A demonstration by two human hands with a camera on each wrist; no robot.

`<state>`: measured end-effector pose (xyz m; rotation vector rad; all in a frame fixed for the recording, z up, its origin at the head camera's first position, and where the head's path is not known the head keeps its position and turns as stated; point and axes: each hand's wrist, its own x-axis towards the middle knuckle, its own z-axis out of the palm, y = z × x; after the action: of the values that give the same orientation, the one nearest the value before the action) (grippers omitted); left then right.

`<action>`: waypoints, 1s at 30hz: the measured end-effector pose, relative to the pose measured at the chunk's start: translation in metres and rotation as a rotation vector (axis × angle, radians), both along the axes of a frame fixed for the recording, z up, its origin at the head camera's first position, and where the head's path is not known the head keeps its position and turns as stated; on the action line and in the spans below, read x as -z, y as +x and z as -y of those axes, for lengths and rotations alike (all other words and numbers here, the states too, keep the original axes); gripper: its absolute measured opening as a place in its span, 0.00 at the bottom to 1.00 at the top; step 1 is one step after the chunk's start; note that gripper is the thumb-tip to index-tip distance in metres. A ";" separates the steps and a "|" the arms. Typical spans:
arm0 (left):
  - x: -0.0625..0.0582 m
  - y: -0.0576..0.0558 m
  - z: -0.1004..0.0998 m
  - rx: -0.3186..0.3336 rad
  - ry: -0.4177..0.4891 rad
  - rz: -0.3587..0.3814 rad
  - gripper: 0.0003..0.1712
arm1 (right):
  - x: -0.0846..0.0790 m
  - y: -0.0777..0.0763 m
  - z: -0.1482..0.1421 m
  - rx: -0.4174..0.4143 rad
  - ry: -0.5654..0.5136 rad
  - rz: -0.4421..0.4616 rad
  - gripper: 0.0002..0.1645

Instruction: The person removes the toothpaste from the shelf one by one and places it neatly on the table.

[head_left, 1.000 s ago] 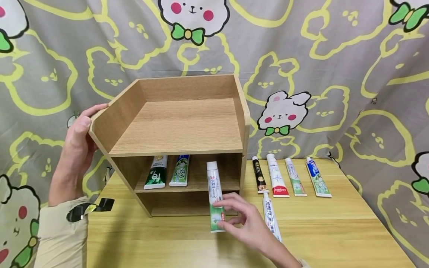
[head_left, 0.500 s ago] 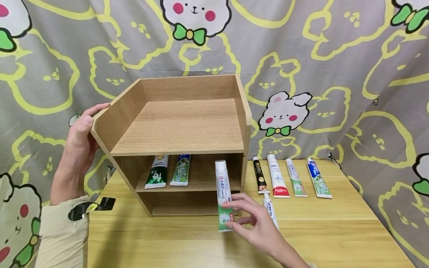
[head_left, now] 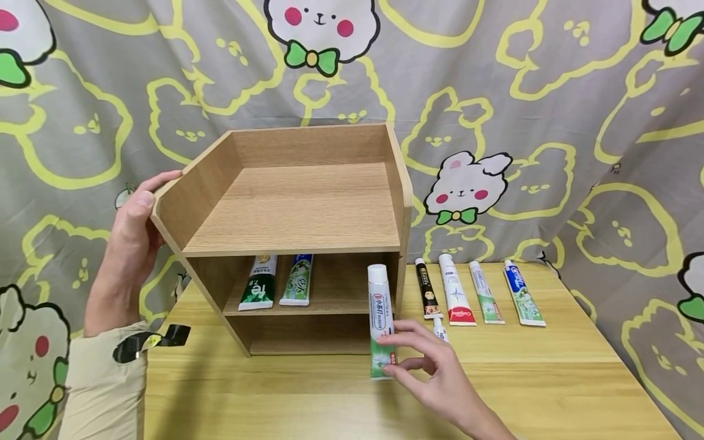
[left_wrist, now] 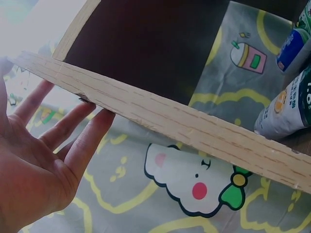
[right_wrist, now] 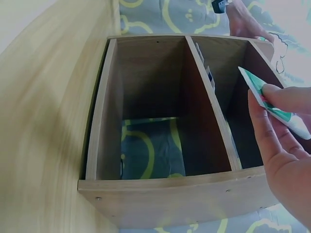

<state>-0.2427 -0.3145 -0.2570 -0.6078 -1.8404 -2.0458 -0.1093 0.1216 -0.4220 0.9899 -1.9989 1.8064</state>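
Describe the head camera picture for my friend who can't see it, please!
A person's right hand pinches a white-and-green toothpaste tube in front of a wooden shelf unit, and the left hand touches the unit's left side. Two tubes lie on its middle shelf; five more tubes are on the table to the right.

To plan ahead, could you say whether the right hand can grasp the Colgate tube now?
Probably not: the right hand pinches a green-and-white toothpaste tube, though the Colgate tube lies uncovered.
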 end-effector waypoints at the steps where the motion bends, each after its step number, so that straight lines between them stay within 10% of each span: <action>1: 0.000 0.000 0.000 0.005 -0.002 0.001 0.33 | 0.000 0.000 -0.001 0.002 -0.001 0.000 0.27; 30: 0.000 0.000 -0.001 0.000 -0.008 -0.004 0.33 | 0.005 0.009 -0.042 0.135 0.048 0.024 0.29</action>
<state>-0.2431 -0.3130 -0.2570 -0.6132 -1.8472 -2.0366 -0.1006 0.1640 -0.4265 0.8284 -2.0786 1.7145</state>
